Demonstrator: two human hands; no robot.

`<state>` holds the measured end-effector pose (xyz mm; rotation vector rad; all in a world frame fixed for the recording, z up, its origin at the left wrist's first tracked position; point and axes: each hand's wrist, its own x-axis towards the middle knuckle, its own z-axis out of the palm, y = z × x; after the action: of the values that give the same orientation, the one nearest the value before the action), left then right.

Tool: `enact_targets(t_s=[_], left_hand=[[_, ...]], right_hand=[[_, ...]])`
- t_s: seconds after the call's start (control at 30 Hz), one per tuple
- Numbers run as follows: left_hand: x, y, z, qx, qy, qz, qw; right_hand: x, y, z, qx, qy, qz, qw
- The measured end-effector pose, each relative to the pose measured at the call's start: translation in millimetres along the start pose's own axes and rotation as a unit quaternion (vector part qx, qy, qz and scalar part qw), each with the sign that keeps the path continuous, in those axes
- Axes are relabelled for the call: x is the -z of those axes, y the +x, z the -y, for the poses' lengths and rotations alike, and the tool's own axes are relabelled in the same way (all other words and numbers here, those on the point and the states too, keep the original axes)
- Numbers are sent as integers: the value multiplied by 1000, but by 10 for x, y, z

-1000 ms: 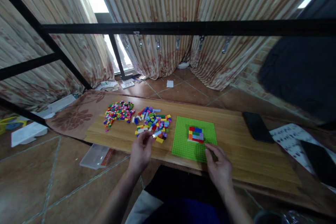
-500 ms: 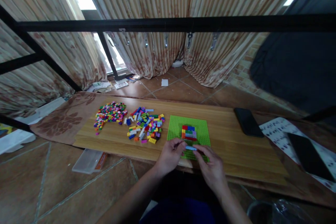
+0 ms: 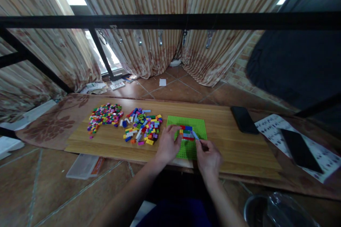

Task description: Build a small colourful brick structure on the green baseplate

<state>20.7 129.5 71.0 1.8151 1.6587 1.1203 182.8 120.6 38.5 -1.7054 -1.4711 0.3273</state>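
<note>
The green baseplate lies on the wooden board, bearing a small multicoloured brick build with red, blue, yellow, green and light-blue parts. Between the thumb and fingers of my right hand is a long light-blue brick, slanted at the build's right side. Whether that brick touches the build, I cannot tell. My left hand reaches over the plate's left part, thumb and fingers apart, with the fingertips at the build's left edge. Those fingers cover part of the plate.
Left of the plate lies a pile of larger loose bricks, and beyond it a heap of tiny ones. A black phone rests at the right, near a printed sheet with another dark device. A black rail crosses ahead.
Both hands held the light-blue brick in front of the build. Now my left hand has let go and moved to the build's left; my right hand has carried the brick forward to its right side.
</note>
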Motion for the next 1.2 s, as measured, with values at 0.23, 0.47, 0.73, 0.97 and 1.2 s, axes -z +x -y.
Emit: enact_targets(t_s=[0.23,0.47,0.73,0.97,1.2], left_hand=[[-81,218,92,-43,42,33,998],[-108,127,140,-13,25,43,999],[-55,51,202,-1,11,23,1000],[-66,-17,337,8,-1,6,1000],[-91,-41,437,2,-23,-1,1000]], right_hand=[[-103,-41,29,5,-29,-24,999],[-167,-89,1,12,-43,3,999],[-160,-81,-9,11,-43,-3,999],[-165,-42,18,6,-35,-20,999],[-212,-33,28,12,-42,-23,999]])
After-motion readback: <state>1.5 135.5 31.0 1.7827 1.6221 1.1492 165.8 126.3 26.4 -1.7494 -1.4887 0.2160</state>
